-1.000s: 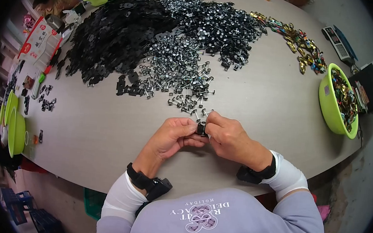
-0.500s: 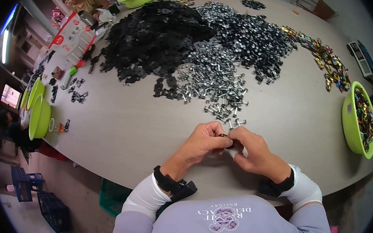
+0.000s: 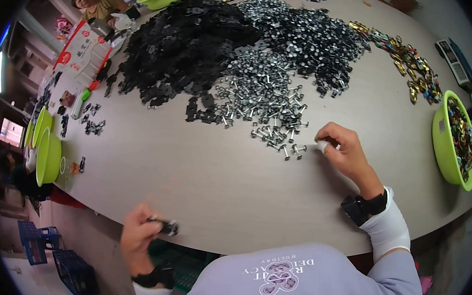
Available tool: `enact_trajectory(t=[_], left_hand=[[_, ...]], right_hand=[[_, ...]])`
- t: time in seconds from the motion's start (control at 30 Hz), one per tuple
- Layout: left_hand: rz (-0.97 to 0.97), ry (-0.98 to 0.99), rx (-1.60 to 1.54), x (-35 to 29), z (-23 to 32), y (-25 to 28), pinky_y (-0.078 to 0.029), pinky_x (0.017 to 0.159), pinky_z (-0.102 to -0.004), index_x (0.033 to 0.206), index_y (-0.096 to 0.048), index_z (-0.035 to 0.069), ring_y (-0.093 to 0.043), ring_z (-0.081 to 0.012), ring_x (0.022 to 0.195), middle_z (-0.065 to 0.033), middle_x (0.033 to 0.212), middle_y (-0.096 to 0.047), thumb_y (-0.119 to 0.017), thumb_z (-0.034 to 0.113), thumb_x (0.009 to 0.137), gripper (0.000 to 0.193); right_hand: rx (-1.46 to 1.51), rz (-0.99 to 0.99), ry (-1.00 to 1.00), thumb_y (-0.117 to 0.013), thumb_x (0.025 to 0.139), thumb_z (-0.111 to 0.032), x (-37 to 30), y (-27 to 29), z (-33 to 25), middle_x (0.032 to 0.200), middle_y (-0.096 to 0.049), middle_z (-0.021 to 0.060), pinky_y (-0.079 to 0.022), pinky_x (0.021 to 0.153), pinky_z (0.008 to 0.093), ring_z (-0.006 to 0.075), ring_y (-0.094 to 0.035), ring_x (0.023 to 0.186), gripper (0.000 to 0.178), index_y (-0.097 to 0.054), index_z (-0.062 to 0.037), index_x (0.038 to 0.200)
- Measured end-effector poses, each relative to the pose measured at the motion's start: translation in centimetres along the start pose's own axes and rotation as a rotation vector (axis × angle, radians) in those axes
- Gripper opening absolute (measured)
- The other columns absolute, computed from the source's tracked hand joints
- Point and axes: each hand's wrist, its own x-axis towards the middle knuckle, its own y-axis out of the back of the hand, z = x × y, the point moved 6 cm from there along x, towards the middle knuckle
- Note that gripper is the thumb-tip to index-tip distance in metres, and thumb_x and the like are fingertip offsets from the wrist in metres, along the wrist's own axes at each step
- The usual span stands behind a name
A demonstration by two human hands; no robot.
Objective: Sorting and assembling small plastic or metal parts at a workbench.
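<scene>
My left hand [image 3: 140, 232] is at the table's near left edge, slightly blurred. Its fingers pinch a small black toy-car chassis [image 3: 168, 227] with shiny wheel ends. My right hand [image 3: 343, 148] is over the table right of centre, fingers curled together; a white cover wraps one fingertip. Whatever lies between those fingers, if anything, is hidden. Just left of it lie a few loose wheel axles [image 3: 286, 152], metal rods with dark wheels. They trail off a large pile of wheel axles [image 3: 258, 85]. Beside that rises a heap of black plastic chassis plates [image 3: 183, 47].
A green basin [image 3: 440, 140] of colourful toy-car parts stands at the right, near shiny loose car parts [image 3: 416, 73] and a scale [image 3: 454, 64]. Left are a white-and-red box [image 3: 82, 50] and green basins [image 3: 48, 158]. A person [image 3: 98, 6] sits far left.
My hands were together at the table's middle. The left has swung down and left with the toy-car chassis; the right has moved up and right, beside the loose axles.
</scene>
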Motion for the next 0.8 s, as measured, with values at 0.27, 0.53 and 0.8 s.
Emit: enact_trajectory(t=[0.27,0.53,0.8], left_hand=[[0.241,0.327,0.824,-6.7,-1.2,8.9,-0.045,0.052,-0.0242,0.077,-0.062,-0.004,-0.057,-0.0115,0.057,-0.0063,0.062,-0.061,-0.072,0.010,0.068,0.020],[0.217,-0.374,1.013,13.6,6.5,-2.9,-0.047,0.064,-0.0307,0.091,-0.066,-0.003,-0.062,-0.0183,0.068,-0.0125,0.072,-0.065,-0.062,0.019,0.078,0.026],[0.449,-0.215,1.151,25.5,4.3,-4.5,-0.049,0.063,-0.0401,0.064,-0.058,-0.001,-0.063,-0.0309,0.070,-0.0179,0.071,-0.062,-0.074,0.013,0.059,0.021]], right_hand=[[-0.261,-0.170,0.182,-0.052,0.065,0.007,0.4,-3.6,-1.8,0.084,-0.052,0.0100,-0.045,0.063,0.0395,0.0319,-0.055,0.073,0.021,-0.055,-0.0023,0.084],[-0.249,-0.127,0.135,-0.055,0.065,0.005,-0.5,-2.5,-2.5,0.080,-0.053,0.0121,-0.045,0.062,0.0413,0.0332,-0.056,0.072,0.019,-0.056,-0.0022,0.083],[-0.409,-0.293,0.043,-0.057,0.065,0.005,-1.0,-2.9,-3.2,0.086,-0.053,0.0128,-0.046,0.066,0.0435,0.0357,-0.055,0.075,0.023,-0.055,-0.0013,0.087]])
